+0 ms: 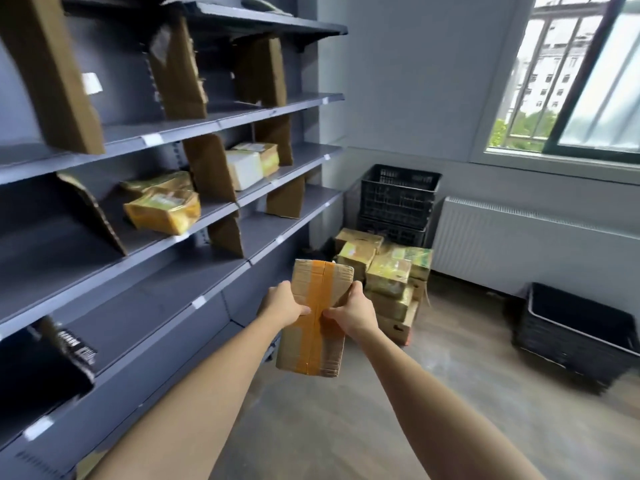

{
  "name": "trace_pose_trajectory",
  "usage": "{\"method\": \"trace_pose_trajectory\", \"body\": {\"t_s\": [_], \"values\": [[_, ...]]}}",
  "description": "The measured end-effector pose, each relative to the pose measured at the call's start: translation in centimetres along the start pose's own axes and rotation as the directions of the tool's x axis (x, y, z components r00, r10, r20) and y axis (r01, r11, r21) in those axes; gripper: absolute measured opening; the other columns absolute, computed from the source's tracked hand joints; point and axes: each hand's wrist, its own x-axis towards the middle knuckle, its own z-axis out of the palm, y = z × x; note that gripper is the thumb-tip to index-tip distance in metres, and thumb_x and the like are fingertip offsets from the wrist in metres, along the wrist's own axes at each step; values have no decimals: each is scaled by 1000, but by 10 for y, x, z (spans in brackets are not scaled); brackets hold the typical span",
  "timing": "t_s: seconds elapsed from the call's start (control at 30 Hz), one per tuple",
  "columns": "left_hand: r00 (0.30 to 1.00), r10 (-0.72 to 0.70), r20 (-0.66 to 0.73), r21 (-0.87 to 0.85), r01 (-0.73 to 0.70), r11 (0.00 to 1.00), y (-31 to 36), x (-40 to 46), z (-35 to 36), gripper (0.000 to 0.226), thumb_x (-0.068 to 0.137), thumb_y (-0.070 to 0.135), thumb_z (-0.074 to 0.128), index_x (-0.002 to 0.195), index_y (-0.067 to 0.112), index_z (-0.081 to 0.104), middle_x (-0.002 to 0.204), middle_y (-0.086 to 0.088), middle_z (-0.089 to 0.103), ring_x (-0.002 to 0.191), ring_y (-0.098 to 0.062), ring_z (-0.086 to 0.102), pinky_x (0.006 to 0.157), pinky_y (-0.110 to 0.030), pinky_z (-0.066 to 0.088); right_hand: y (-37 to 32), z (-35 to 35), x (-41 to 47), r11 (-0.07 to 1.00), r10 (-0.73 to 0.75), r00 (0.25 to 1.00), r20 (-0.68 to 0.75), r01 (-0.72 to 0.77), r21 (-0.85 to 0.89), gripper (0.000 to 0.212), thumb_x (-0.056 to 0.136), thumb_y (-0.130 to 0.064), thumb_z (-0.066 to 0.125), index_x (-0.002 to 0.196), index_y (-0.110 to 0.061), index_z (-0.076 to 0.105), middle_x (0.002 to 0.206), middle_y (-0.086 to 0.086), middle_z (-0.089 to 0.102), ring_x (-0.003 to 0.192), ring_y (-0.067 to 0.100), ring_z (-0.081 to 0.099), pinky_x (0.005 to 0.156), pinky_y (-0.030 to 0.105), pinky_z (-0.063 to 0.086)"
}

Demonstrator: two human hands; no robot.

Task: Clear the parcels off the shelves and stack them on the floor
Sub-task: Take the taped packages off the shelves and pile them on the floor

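Note:
I hold a flat brown cardboard parcel (313, 344) with an orange tape strip in front of me, above the floor. My left hand (282, 304) grips its left edge and my right hand (353, 311) grips its right edge, thumbs on top. Grey metal shelves (145, 299) run along the left. A yellow-wrapped parcel (162, 211) lies on a middle shelf, and a white parcel (244, 168) with a yellowish one (265, 155) sits further along. A stack of yellow-taped parcels (384, 271) stands on the floor in the corner.
Brown cardboard dividers (207, 166) stand on the shelves. Black plastic crates (398, 199) are stacked in the corner behind the floor pile. More black crates (575, 334) sit at the right under a white radiator (519, 237) and a window. The floor is wood-patterned.

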Motion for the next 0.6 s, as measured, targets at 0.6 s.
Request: {"method": "trace_pose_trajectory", "body": {"t_s": [0.6], "values": [[968,141,206,-63,-131,989,131,255,92,75,74,43,83,137,20,49,133,-8,59,120,-31,57,95,-48,53,48,-77,241,986,167,974,-150,-169,-4,61,74,-22,83,118,-19,40,107,0,58,93,18,55,82,30,52]]}}
